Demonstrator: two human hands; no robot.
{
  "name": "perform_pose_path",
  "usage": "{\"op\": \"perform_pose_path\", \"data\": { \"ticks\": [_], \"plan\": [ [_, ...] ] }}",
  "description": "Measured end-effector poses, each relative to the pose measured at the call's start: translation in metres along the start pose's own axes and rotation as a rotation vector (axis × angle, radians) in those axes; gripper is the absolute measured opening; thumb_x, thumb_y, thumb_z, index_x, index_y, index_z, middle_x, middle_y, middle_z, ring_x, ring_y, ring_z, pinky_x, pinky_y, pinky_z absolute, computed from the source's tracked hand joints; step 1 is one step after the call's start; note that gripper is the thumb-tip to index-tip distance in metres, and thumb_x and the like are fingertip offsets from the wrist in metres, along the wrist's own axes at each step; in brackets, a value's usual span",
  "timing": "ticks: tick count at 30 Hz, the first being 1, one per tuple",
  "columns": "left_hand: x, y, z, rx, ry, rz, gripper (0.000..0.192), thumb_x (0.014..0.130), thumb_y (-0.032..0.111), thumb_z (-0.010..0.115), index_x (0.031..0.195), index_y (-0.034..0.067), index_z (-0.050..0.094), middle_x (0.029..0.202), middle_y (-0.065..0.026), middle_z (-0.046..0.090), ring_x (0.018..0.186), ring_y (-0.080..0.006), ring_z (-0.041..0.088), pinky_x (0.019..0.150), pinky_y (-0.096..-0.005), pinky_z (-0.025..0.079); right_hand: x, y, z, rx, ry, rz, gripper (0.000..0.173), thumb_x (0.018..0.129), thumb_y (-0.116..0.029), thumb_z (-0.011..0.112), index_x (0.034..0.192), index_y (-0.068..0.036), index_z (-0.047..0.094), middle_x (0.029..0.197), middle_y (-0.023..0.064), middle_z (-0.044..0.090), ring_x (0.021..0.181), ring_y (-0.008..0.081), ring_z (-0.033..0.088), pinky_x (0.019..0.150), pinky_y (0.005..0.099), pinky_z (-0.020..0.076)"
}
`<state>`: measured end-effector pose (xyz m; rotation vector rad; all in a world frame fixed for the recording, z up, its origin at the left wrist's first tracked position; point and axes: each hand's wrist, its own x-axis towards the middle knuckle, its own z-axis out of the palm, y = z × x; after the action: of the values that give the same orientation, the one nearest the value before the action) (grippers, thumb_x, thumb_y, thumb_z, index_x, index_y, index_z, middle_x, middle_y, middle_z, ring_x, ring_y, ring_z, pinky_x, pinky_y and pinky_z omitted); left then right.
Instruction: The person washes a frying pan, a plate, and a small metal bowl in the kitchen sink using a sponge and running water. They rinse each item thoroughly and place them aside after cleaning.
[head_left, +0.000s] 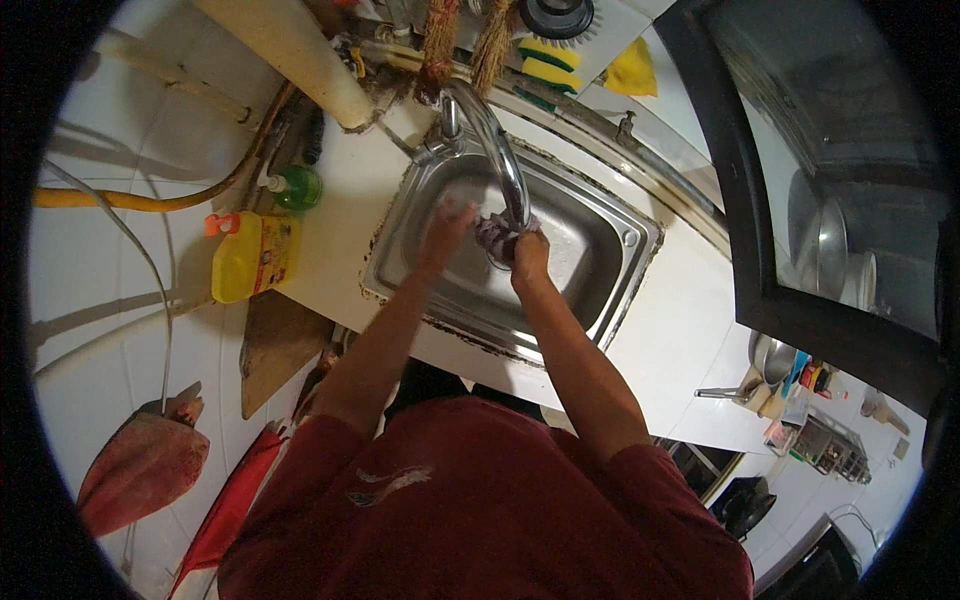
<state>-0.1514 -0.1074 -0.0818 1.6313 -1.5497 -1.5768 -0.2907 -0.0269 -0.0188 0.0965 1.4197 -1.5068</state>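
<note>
A wet, crumpled cloth (496, 234), dark with pale patches, hangs in the stainless steel sink (592, 300). My right hand (531, 255) grips it just under the spout of the chrome gooseneck faucet (504, 146). To the left of the cloth, over the basin, is my left hand (448, 225). It is blurred, looks empty, and its fingers appear apart. The faucet's spout covers part of the cloth, and my right fingers are mostly hidden behind the hand.
Left of the sink stand a yellow jug (255, 259) and a green pump bottle (298, 187). Behind it are straw brushes (491, 52), sponges (551, 67) and a yellow cloth (632, 69). A dark-framed cabinet (757, 247) juts in at right, above a metal pan (772, 356).
</note>
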Motion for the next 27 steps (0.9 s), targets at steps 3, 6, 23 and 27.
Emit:
{"op": "perform_pose_path", "data": {
  "ticks": [3,6,23,27],
  "plan": [
    [-0.012,0.015,0.045,-0.659,-0.3,-0.333,0.047,0.092,0.051,0.061,0.104,0.006,0.059,0.092,-0.0076,0.06,0.08,-0.0238,0.061,0.072,-0.036,0.05,0.004,0.027,-0.015,-0.211,-0.017,-0.062,0.04,0.093,-0.039,0.066,0.108,-0.003,0.062,0.093,0.0083,0.066,0.083,0.0207,0.066,0.073,0.0352,0.0539],
    [0.013,0.001,0.064,-0.921,-0.183,-0.488,0.04,0.092,0.049,0.064,0.087,0.01,0.055,0.08,-0.0032,0.054,0.066,-0.0176,0.055,0.061,-0.0337,0.048,-0.037,0.018,0.009,-1.074,0.13,-0.408,0.039,0.094,-0.038,0.061,0.108,-0.002,0.062,0.094,0.0173,0.063,0.081,0.0333,0.065,0.071,0.0429,0.0518],
    [0.041,-0.051,0.075,-1.043,-0.222,-0.399,0.036,0.096,0.029,0.054,0.117,0.0,0.059,0.106,-0.0109,0.062,0.095,-0.024,0.059,0.081,-0.0375,0.049,0.044,0.059,-0.003,-0.908,0.083,-0.022,0.061,0.085,-0.049,0.065,0.118,0.002,0.06,0.11,0.0251,0.066,0.105,0.0395,0.063,0.09,0.0445,0.0474],
    [-0.012,0.016,0.062,-1.087,-0.272,-0.597,0.038,0.099,0.03,0.052,0.125,0.002,0.055,0.117,-0.0091,0.059,0.106,-0.0239,0.057,0.092,-0.0366,0.047,0.016,0.039,0.012,-0.77,-0.011,-0.405,0.046,0.093,-0.011,0.056,0.135,0.001,0.044,0.126,0.0231,0.053,0.116,0.0346,0.052,0.099,0.0431,0.0406]
  ]
}}
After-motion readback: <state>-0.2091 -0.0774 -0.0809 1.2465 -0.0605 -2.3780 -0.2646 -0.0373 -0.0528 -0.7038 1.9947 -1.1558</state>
